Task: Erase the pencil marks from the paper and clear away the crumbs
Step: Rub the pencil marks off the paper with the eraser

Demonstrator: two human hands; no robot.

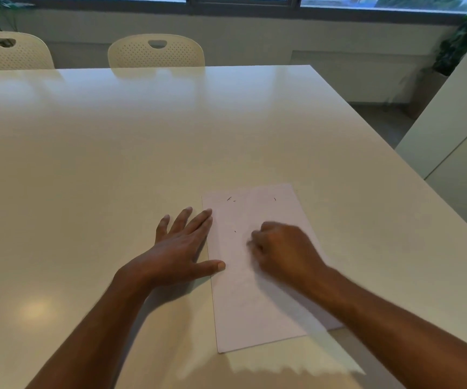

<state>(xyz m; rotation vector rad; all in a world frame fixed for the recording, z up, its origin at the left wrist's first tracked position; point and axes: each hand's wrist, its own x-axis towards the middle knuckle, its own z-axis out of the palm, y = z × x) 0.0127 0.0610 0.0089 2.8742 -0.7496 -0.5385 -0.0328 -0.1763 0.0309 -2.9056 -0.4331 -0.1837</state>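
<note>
A white sheet of paper (257,276) lies flat on the cream bench (142,141), near the bench's right and near edges. The sheet's long axis runs from the person toward the far side of the bench, and its far end leans slightly to the left. The left hand (180,248) lies palm down with its fingers straight and spread; its index finger and thumb tip rest on the sheet's left edge, while the other fingers lie on the bench just beside it. The right hand (282,248) sits on the middle of the sheet with its fingers curled into a closed grip. That hand is blurred, and whether the grip holds anything cannot be told. A few short dark crumbs (229,198) lie scattered on the far part of the sheet, with one more speck between the two hands. Two perforated cream chairs (156,51) stand at the far side of the bench, below a window. A leafy plant (462,40) stands at the right.
</note>
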